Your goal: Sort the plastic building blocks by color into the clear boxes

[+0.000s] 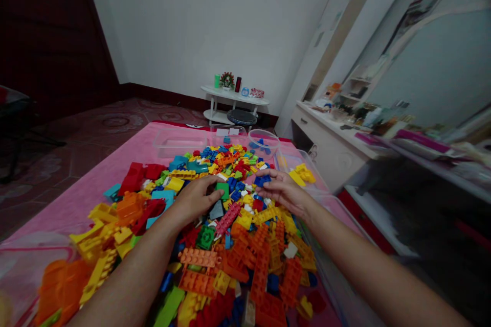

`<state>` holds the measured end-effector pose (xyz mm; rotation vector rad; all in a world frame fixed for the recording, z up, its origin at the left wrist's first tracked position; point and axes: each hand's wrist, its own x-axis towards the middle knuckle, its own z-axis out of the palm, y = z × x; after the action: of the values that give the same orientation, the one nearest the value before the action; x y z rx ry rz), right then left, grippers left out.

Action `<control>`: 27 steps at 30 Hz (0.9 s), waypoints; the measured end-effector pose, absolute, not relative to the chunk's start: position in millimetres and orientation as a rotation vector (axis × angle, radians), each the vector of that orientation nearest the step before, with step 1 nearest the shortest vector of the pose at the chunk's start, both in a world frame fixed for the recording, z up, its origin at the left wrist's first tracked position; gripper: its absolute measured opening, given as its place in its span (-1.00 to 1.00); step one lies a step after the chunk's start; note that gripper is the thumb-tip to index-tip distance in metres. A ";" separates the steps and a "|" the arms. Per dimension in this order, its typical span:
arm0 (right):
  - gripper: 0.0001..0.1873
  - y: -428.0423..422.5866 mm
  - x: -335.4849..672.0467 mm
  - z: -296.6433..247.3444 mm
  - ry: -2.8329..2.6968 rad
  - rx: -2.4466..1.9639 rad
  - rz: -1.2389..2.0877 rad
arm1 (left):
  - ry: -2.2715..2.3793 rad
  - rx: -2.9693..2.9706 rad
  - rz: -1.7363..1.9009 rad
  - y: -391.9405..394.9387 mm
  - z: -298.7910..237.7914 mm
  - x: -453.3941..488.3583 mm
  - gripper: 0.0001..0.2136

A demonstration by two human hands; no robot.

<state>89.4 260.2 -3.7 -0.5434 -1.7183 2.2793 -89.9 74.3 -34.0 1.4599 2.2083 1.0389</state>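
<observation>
A large heap of plastic building bricks [230, 219] in many colours spreads over a pink cloth. Over its middle, my left hand [197, 196] has its thumb and fingers closed around the edge of a green brick [222, 191]. My right hand [284, 190], to the right, pinches a dark blue brick [262, 181] between thumb and fingers. Below the left hand lie a grey sloped piece [217, 209] and a pinkish-red long brick [228, 218]. Orange bricks [261, 265] crowd the near side.
Along the far edge of the pink cloth [126, 150] stand a clear rectangular box [180, 145] and a round clear tub [264, 135] with blue bricks inside. Yellow bricks [303, 173] sit in a clear box at the right. A cluttered dresser [326, 127] stands beyond.
</observation>
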 end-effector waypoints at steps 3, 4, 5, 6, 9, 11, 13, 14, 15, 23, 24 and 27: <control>-0.65 260.1 85.8 0.7 -1.307 -0.476 2.398 | 2.219 1.457 1.038 74.3 -36.3 -90.8 -0.64; -0.69 261.3 84.6 3.1 -1.199 -0.473 2.421 | 2.218 1.452 1.039 74.2 -36.9 -91.0 -0.64; -0.73 263.0 83.6 5.9 -1.113 -0.481 2.437 | 2.214 1.447 1.044 74.0 -37.4 -91.1 -0.63; -0.73 265.2 82.6 9.1 -1.049 -0.489 2.447 | 2.210 1.442 1.052 73.9 -37.8 -91.2 -0.63; -0.62 273.9 79.5 19.1 -0.958 -0.474 2.452 | 2.204 1.436 1.060 73.9 -38.4 -91.6 -0.63; -0.56 281.3 75.8 24.0 -0.940 -0.469 2.435 | 2.196 1.439 1.053 74.3 -38.5 -91.9 -0.64; -0.52 290.3 69.6 26.4 -0.935 -0.475 2.407 | 2.195 1.436 1.053 74.8 -38.3 -92.0 -0.65; -0.50 295.5 65.2 26.6 -0.938 -0.480 2.393 | 2.194 1.436 1.056 74.9 -38.1 -91.9 -0.66; -0.47 301.2 60.1 26.4 -0.943 -0.485 2.377 | 2.192 1.437 1.059 75.0 -37.8 -91.7 -0.66; -0.46 353.5 4.7 29.1 -0.970 -0.729 2.029 | 2.213 1.431 1.062 74.2 -35.0 -89.2 -0.71; -0.45 360.0 -1.5 30.4 -0.982 -0.756 1.988 | 2.218 1.427 1.058 74.1 -34.4 -88.9 -0.71; -0.37 378.0 -16.4 33.1 -1.042 -0.809 1.908 | 2.222 1.425 1.052 73.9 -32.3 -87.8 -0.71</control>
<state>-16.4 378.0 33.1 -0.8087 -1.0424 1.9081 -87.8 73.9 -32.3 1.4254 2.2224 1.0522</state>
